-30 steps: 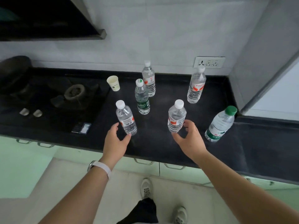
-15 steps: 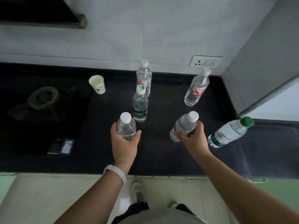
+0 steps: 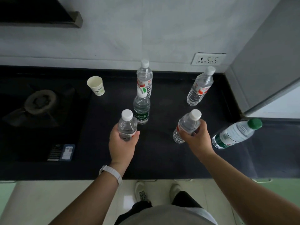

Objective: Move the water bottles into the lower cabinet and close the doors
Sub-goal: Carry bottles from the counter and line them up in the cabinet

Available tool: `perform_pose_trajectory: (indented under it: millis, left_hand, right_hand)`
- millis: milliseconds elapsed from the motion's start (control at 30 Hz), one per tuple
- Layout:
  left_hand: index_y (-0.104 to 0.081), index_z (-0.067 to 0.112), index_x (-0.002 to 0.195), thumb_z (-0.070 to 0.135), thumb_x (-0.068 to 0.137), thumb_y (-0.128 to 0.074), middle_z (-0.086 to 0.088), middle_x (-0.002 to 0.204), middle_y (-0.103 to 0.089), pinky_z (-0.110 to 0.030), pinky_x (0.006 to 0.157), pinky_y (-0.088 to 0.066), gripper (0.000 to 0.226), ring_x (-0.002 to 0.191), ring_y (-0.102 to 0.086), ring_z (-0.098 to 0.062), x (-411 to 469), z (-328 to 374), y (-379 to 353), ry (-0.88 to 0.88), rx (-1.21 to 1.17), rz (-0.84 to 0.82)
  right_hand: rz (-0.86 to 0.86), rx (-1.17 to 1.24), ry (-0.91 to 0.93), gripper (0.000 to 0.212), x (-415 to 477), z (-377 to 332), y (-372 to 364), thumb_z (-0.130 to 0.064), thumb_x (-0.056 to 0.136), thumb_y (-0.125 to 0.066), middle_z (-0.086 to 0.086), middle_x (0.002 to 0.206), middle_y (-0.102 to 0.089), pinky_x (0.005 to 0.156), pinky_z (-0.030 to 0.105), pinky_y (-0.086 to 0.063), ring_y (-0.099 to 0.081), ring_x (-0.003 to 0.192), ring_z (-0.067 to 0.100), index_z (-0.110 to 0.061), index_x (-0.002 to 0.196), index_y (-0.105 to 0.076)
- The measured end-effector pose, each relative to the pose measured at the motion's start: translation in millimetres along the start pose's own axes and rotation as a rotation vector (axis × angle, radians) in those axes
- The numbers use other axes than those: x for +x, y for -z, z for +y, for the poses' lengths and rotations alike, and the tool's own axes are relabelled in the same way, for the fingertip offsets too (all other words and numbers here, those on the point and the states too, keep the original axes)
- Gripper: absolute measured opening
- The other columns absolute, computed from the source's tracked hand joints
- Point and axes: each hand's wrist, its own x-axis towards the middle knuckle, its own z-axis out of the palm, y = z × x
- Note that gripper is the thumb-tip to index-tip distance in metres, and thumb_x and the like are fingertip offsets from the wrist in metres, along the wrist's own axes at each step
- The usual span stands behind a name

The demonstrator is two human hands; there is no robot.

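- Gripping the first pair looked to be the step in hand: the left hand [image 3: 123,143] curled round the lower body of the left bottle [image 3: 127,125], thumb on its right side. The right hand [image 3: 198,138] curled round the middle of the right bottle [image 3: 186,125], which leaned cap-first up and to the right.
- The left hand hid its bottle's base. For both bottles, it could not be told whether the base sat on the counter [image 3: 162,159] or just off it.
- Four more bottles stood on the counter: the green-label bottle [image 3: 141,108] just beyond the left hand and the back bottle [image 3: 144,77] behind that, by the wall. The corner bottle [image 3: 200,86] stood well beyond the right hand, and the green-cap bottle [image 3: 235,134] near that hand's right.
- A cup [image 3: 96,86] sat beyond and left of the left hand, with a burner [image 3: 40,101] farther left.
- The task seemed barely begun. The next move called for lifting both bottles clear of their neighbours, then stepping back and stooping to the cabinet under the counter edge.
- With both hands full, an unopened door would be awkward.
- The cabinet was almost wholly hidden under the counter. Only a handle [image 3: 261,180] showed, beyond the right forearm, so whether the doors were open could not be told.
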Motion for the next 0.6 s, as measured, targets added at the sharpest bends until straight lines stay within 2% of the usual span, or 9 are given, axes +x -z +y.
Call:
perform_pose_trajectory:
  millis: [100, 200, 267, 367, 400, 500, 600]
  left_hand:
    - [-0.051, 0.072, 0.101, 0.035, 0.072, -0.09, 0.039, 0.106, -0.063, -0.007, 0.073, -0.046, 0.061, 0.096, -0.061, 0.015, -2, 6, 3, 0.017, 0.017, -0.009]
    - [-0.052, 0.07, 0.101, 0.036, 0.071, -0.091, 0.039, 0.106, -0.063, -0.016, 0.079, -0.047, 0.06, 0.097, -0.061, 0.016, -13, 13, 3, 0.056, 0.016, 0.006]
    - [-0.054, 0.066, 0.101, 0.033, 0.07, -0.092, 0.037, 0.103, -0.065, -0.015, 0.078, -0.047, 0.059, 0.096, -0.061, 0.015, -24, 18, 4, 0.067, 0.021, 0.04]
    - [-0.055, 0.062, 0.101, 0.032, 0.069, -0.093, 0.043, 0.101, -0.063, -0.004, 0.072, -0.044, 0.059, 0.093, -0.06, 0.019, -41, 32, 7, 0.089, 0.02, 0.095]
    - [-0.056, 0.059, 0.102, 0.032, 0.069, -0.094, 0.045, 0.101, -0.062, -0.004, 0.072, -0.044, 0.057, 0.093, -0.06, 0.02, -47, 37, 7, 0.096, 0.02, 0.116]
    - [-0.058, 0.05, 0.104, 0.039, 0.067, -0.093, 0.041, 0.102, -0.063, -0.016, 0.076, -0.047, 0.053, 0.092, -0.061, 0.017, -71, 48, 12, 0.128, 0.015, 0.208]
    - [-0.061, 0.045, 0.111, 0.048, 0.062, -0.09, 0.033, 0.103, -0.068, -0.024, 0.08, -0.052, 0.057, 0.091, -0.066, 0.009, -95, 52, 18, 0.157, -0.012, 0.311]
  right_hand:
    - [-0.009, 0.034, 0.02, 0.062, 6, -4, 1, -0.053, 0.06, -0.084, -0.019, 0.096, -0.065, 0.071, 0.022, -0.047, -0.061, 0.084, -0.009, -0.049, 0.109, -0.045]
    - [-0.084, 0.063, 0.041, 0.063, 11, -9, 2, -0.045, 0.064, -0.086, -0.015, 0.099, -0.065, 0.074, 0.023, -0.047, -0.063, 0.087, -0.002, -0.042, 0.114, -0.048]
    - [-0.155, 0.074, 0.075, 0.064, 13, -15, 3, -0.04, 0.066, -0.087, -0.015, 0.101, -0.065, 0.076, 0.024, -0.049, -0.063, 0.091, 0.002, -0.038, 0.117, -0.049]
    - [-0.277, 0.099, 0.121, 0.065, 15, -28, 6, -0.046, 0.062, -0.085, -0.017, 0.102, -0.065, 0.076, 0.021, -0.048, -0.063, 0.09, -0.003, -0.041, 0.117, -0.049]
    - [-0.324, 0.111, 0.133, 0.065, 16, -33, 7, -0.047, 0.06, -0.084, -0.018, 0.102, -0.065, 0.076, 0.022, -0.049, -0.063, 0.09, -0.004, -0.042, 0.115, -0.049]
    - [-0.456, 0.149, 0.179, 0.059, 16, -45, 9, -0.045, 0.06, -0.086, -0.02, 0.098, -0.067, 0.075, 0.021, -0.049, -0.063, 0.088, -0.005, -0.045, 0.107, -0.05]
    - [-0.601, 0.176, 0.223, 0.057, 15, -54, 3, -0.043, 0.064, -0.088, -0.025, 0.101, -0.066, 0.076, 0.02, -0.05, -0.065, 0.091, -0.005, -0.046, 0.107, -0.051]
